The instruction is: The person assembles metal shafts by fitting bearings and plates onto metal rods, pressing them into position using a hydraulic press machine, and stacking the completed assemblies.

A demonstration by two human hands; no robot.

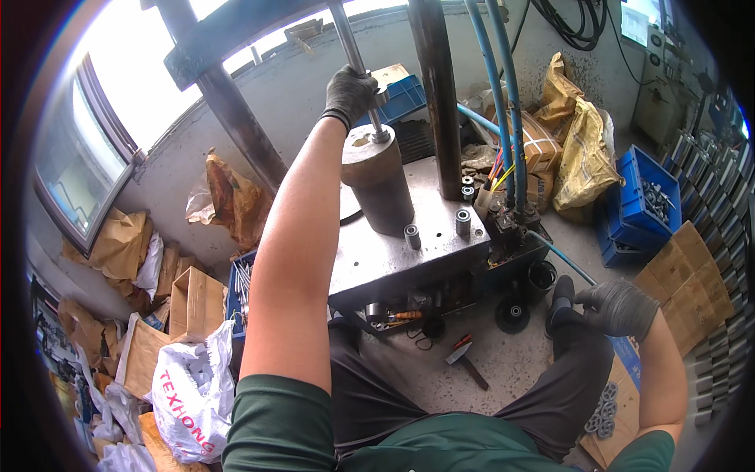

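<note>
My left hand [351, 96], in a dark grey glove, reaches up with its fingers wrapped round a slanting steel rod [376, 118]. A bright metal collar [382, 97] shows on the rod beside my fingers. The rod's lower end meets the top of a thick, dark steel cylinder [380, 185], which stands on a metal press table [362, 263]. Two small bearing-topped rollers [462, 222] stand near the table's right front. My right hand [621, 308], gloved too, is curled above my right knee; its fingertips are turned away, so any held thing is hidden.
A hammer [469, 366] lies on the floor between my legs. Blue hoses [515, 118] and a dark press column [438, 102] rise behind the table. Blue crates [641, 204] and stacked metal tubes [716, 236] stand right; a white sack [193, 389] and wooden box [197, 307] lie left.
</note>
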